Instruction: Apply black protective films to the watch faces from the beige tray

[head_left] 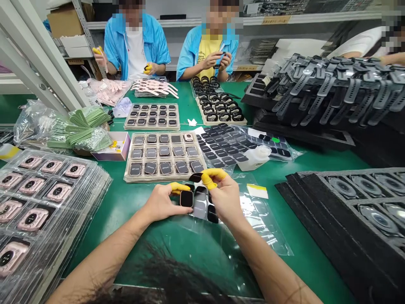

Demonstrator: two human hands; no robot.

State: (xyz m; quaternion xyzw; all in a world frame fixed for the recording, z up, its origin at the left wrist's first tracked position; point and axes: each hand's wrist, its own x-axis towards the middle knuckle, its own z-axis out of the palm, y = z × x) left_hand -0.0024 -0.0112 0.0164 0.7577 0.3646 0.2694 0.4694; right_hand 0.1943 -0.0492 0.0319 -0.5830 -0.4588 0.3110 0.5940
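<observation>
My left hand (166,202) grips a small square watch body (186,198) with a dark screen, a yellow finger cot on one finger. My right hand (221,196), also with yellow finger cots, pinches a thin black film piece (196,177) just above the watch body. Both hands hover over a clear plastic sheet (253,219) that carries more black film pieces (212,214). Just beyond the hands sits a beige tray (163,157) of dark-screened watch bodies.
Stacked clear trays of pink watch cases (34,198) lie at left. Black foam trays (357,211) stand at right, with grey straps (332,88) behind them. A white bottle (256,157), a film sheet (228,147) and green straps (84,126) lie mid-table. Two people in blue shirts (136,42) work opposite.
</observation>
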